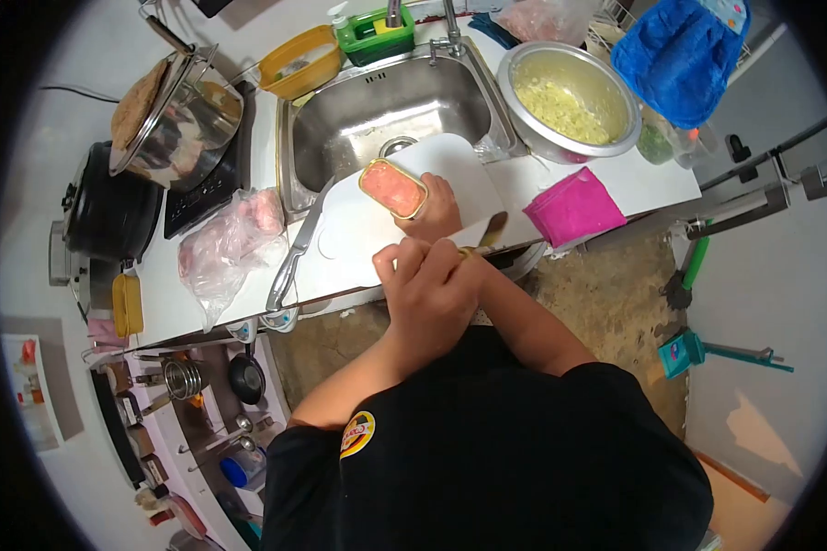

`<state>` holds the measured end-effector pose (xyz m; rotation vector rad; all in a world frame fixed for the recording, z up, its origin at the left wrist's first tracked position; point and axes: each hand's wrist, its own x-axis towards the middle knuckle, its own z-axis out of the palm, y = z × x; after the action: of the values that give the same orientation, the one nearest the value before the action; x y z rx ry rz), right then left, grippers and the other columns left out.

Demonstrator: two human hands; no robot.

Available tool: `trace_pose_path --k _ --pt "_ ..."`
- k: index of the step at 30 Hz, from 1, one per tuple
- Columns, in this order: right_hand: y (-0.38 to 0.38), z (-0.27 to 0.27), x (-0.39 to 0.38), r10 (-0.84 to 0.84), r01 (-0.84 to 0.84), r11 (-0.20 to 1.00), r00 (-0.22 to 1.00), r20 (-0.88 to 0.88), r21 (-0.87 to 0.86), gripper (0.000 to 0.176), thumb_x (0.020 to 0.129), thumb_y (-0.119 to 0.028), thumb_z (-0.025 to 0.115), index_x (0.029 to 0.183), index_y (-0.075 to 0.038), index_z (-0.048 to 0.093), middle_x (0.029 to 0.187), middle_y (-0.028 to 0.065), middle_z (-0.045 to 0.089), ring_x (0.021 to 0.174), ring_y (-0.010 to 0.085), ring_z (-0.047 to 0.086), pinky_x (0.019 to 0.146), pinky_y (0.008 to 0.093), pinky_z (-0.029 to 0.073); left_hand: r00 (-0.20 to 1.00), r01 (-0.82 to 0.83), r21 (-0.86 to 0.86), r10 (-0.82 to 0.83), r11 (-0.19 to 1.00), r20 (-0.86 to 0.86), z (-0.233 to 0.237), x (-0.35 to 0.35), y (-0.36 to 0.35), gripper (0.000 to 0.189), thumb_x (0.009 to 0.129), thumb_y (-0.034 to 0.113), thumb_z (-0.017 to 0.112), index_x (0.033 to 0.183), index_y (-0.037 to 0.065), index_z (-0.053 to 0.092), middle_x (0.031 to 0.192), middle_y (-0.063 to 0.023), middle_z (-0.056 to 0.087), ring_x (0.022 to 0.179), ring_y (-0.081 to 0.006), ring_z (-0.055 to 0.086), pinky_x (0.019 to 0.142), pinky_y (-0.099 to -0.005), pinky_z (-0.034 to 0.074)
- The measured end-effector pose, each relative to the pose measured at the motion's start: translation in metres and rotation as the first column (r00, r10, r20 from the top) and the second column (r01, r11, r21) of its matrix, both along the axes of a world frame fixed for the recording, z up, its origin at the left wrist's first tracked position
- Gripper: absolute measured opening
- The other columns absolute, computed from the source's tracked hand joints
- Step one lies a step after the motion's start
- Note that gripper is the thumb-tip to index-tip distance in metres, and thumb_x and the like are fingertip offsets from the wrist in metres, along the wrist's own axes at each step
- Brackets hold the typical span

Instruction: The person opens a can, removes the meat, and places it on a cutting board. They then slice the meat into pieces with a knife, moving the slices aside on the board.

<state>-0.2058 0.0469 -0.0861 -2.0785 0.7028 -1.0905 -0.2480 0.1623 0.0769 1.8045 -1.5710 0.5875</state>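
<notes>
My right hand [435, 209] is closed around the lower right end of an opened tin of pink luncheon meat [392, 188], which has a gold rim. The tin is over the white cutting board [464, 161]. Nearer my body, my left hand [432, 286] crosses in front of the right wrist, its fingers curled. From it sticks out a thin shiny piece that looks like the peeled tin lid [489, 231]; its inner part is hidden by my fingers. Left of the tin, a knife [296, 257] with a grey handle lies along the board's edge.
Behind the board is a steel sink [390, 101]. At right stand a metal bowl [616, 87] of pale yellow chopped food and a folded pink cloth [575, 208]. To the left lie bagged meat [232, 248], a steel pot [188, 124] and a black cooker [110, 207].
</notes>
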Motion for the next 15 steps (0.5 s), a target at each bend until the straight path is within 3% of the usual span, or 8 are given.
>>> trace_pose_path --k 1,4,6,8,11,13,14,15 --pt "0.004 0.001 -0.006 -0.038 0.039 0.999 0.998 0.045 -0.007 0.064 0.057 -0.025 0.085 0.106 -0.001 0.051 0.096 0.0177 0.057 0.094 0.0403 0.055 0.083 0.0475 0.047 0.996 0.023 0.058 -0.018 0.998 -0.082 0.005 0.0 0.001 0.022 0.063 0.002 0.07 0.062 0.01 0.049 0.075 -0.0039 0.045 0.074 -0.025 0.043 0.071 -0.0388 0.031" --pt "-0.015 0.002 -0.02 0.209 -0.195 0.961 0.976 -0.056 0.196 0.071 0.06 -0.028 0.087 0.113 0.002 0.05 0.103 0.0197 0.06 0.1 0.042 0.057 0.088 0.0471 0.048 0.932 0.12 0.064 -0.09 0.991 -0.352 0.005 0.022 0.011 0.027 0.067 0.001 0.075 0.063 0.007 0.049 0.078 -0.0065 0.047 0.075 -0.0271 0.045 0.066 -0.0366 0.034" --pt "-0.024 0.011 -0.031 0.305 -0.277 0.925 0.95 -0.072 0.26 0.077 0.06 -0.031 0.09 0.119 0.0 0.051 0.105 0.0197 0.062 0.101 0.0395 0.06 0.087 0.0445 0.049 0.836 0.132 0.196 -0.003 0.972 -0.549 0.0 0.037 0.035 0.034 0.074 0.001 0.077 0.063 0.006 0.045 0.078 -0.0044 0.047 0.071 -0.0172 0.045 0.06 -0.0287 0.035" --pt "-0.034 0.025 -0.042 0.398 -0.357 0.887 0.913 -0.093 0.292 0.072 0.061 -0.033 0.092 0.116 -0.004 0.055 0.1 0.0152 0.065 0.096 0.0323 0.065 0.085 0.0398 0.051 0.597 0.238 0.337 0.137 0.911 -0.79 -0.025 0.052 0.068 0.036 0.077 0.001 0.075 0.063 0.007 0.043 0.078 -0.0005 0.046 0.069 -0.0105 0.044 0.06 -0.0245 0.036" --pt "-0.055 0.015 -0.049 0.59 -0.599 0.602 0.779 0.212 0.528 0.075 0.064 -0.031 0.092 0.124 -0.009 0.053 0.115 0.0109 0.062 0.103 0.0232 0.062 0.091 0.0365 0.05 0.228 0.39 0.422 0.358 0.819 -0.906 -0.105 0.063 0.109 0.034 0.08 0.002 0.073 0.064 0.009 0.044 0.069 0.0028 0.047 0.063 -0.007 0.041 0.059 -0.0235 0.034" --pt "-0.065 0.037 -0.066 0.602 -0.533 0.64 0.796 0.07 0.553 0.078 0.066 -0.027 0.091 0.13 -0.009 0.05 0.123 0.0093 0.058 0.109 0.0201 0.058 0.095 0.0357 0.048 -0.109 0.351 0.328 0.386 0.877 -0.916 -0.169 0.053 0.116 0.031 0.082 0.002 0.073 0.067 0.01 0.047 0.072 0.0064 0.051 0.065 -0.0034 0.043 0.06 -0.0214 0.035" --pt "-0.072 0.048 -0.074 0.609 -0.505 0.66 0.793 -0.002 0.556 0.079 0.067 -0.026 0.09 0.133 -0.01 0.049 0.127 0.0085 0.056 0.112 0.0185 0.056 0.097 0.0353 0.047 -0.233 0.317 0.208 0.289 0.925 -0.928 -0.205 0.047 0.118 0.027 0.083 0.001 0.072 0.071 0.011 0.05 0.075 0.006 0.055 0.068 -0.0037 0.048 0.06 -0.0208 0.038" --pt "-0.077 0.053 -0.082 0.622 -0.514 0.636 0.783 0.011 0.575 0.083 0.069 -0.023 0.089 0.138 -0.009 0.046 0.128 0.0107 0.055 0.114 0.0204 0.055 0.098 0.036 0.046 -0.247 0.292 0.272 0.347 0.917 -0.905 -0.235 0.04 0.113 0.024 0.082 0.001 0.073 0.072 0.011 0.053 0.077 0.0045 0.057 0.069 -0.005 0.052 0.059 -0.0219 0.042"
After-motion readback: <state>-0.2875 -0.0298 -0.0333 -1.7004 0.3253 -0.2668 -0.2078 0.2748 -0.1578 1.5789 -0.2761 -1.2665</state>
